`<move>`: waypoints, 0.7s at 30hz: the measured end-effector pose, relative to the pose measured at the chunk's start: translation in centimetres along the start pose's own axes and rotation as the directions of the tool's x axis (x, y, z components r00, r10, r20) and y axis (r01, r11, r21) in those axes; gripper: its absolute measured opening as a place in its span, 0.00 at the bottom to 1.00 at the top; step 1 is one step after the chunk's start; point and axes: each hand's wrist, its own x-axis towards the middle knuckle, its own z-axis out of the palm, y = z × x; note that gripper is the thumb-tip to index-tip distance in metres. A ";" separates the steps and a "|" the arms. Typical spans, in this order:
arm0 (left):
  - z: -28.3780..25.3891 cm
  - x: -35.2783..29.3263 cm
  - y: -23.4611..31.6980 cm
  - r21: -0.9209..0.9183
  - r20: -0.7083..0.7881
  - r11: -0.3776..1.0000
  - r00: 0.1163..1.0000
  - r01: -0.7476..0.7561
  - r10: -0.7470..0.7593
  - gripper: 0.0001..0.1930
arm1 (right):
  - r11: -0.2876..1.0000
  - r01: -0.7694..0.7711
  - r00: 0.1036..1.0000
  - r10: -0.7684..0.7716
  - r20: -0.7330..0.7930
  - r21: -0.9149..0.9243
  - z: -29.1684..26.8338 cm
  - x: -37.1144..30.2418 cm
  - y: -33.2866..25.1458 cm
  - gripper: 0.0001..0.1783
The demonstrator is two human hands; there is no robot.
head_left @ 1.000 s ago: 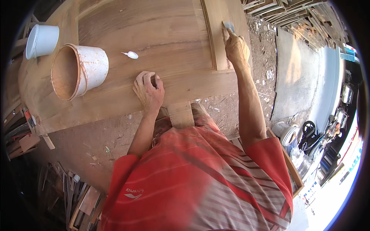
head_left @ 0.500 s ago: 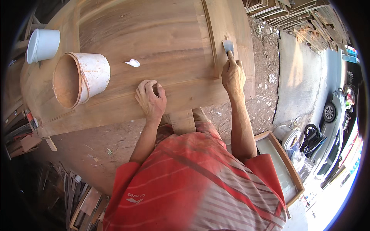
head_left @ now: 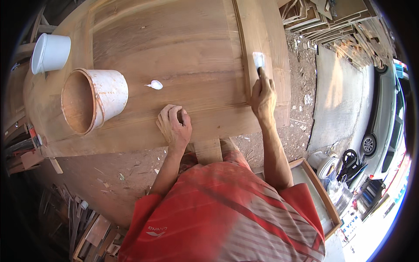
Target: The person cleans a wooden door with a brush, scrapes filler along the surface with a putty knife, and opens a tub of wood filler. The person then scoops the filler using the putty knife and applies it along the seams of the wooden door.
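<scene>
A wide brown wooden panel (head_left: 174, 48), shaped like a door, lies flat before me. My right hand (head_left: 263, 98) grips a putty knife (head_left: 260, 70), forefinger stretched along its dark handle. The blade lies on the panel's right border, beside a raised strip, and looks bright white. On the near part of the panel rests my left hand (head_left: 175, 124), fingers curled and thumb near the forefinger; anything inside is hidden. Farther off, a small white spoon-shaped piece (head_left: 155, 84) lies on the wood. To its left stand a stained white bucket (head_left: 111, 92) and a pale blue tub (head_left: 56, 51).
Stacked boards (head_left: 327, 17) fill the far right. A wooden frame (head_left: 321, 192) leans by my right side, near a white pail (head_left: 323, 163). Wood offcuts (head_left: 80, 222) are heaped at the lower left. A silver car (head_left: 379, 126) stands beyond a concrete slab (head_left: 334, 96).
My view has shifted, so the panel and buckets appear slightly lower. The knife blade has turned from grey to bright white. My left hand stays in the same spot on the panel.
</scene>
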 end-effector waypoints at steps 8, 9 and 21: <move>0.2 0.4 0.2 -0.025 0.053 0.999 0.998 0.032 -0.031 0.10 | 0.970 0.239 0.969 -0.242 -0.047 -0.052 2.9 -5.2 0.3 0.31; 0.5 0.4 0.0 -0.018 0.065 0.999 0.997 0.032 -0.031 0.10 | 0.965 0.251 0.966 -0.255 -0.043 -0.070 3.0 -5.1 0.4 0.31; 1.4 0.3 0.7 0.004 0.160 0.999 0.986 -0.046 0.045 0.08 | 0.982 0.185 0.982 -0.186 -0.039 -0.034 2.6 -4.4 0.6 0.42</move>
